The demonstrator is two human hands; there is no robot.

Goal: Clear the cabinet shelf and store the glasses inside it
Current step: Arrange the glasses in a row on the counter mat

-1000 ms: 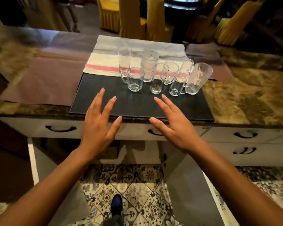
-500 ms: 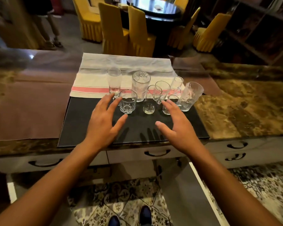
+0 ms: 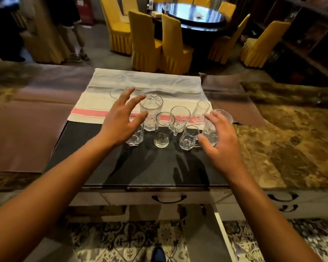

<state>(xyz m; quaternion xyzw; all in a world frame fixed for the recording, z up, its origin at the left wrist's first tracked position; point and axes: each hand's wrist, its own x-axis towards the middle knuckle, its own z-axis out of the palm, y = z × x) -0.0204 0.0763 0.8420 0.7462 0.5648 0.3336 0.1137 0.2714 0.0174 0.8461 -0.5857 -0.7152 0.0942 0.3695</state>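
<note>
On the black mat (image 3: 95,167), my open right hand (image 3: 221,141) is just beside the tilted clear tumbler (image 3: 211,129), nearest to it, while my spread left hand (image 3: 119,120) hovers over the short glass (image 3: 135,136).
</note>
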